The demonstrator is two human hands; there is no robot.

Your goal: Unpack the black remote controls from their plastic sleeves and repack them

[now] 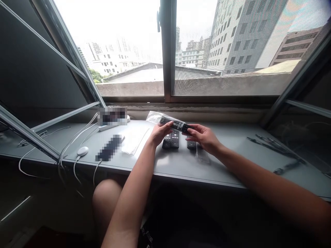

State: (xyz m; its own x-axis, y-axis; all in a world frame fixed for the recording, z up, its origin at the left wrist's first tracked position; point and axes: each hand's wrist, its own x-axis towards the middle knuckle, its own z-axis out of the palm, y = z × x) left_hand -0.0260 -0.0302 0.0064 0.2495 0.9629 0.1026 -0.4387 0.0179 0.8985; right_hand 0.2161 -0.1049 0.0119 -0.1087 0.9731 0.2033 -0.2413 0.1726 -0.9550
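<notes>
Both my hands hold a black remote control [176, 124] lengthwise above the grey desk [178, 168]. My left hand [160, 133] wraps its left end, and the fingers of my right hand [203, 136] pinch its right end. Behind it lies a clear plastic bag [155, 117]. Below my hands, two black remotes [170, 140] lie side by side on the desk. A third black remote [191, 143] lies under my right hand, partly hidden. A clear plastic sleeve [203, 155] lies just below that one.
To the left lie a white paper sheet [134, 141], a blurred dark object [110, 148], a white round device [82, 151] with white cables, and a blurred white power strip [111, 119]. Dark tools [274, 148] lie at right. Open window frames [165, 51] stand beyond the desk.
</notes>
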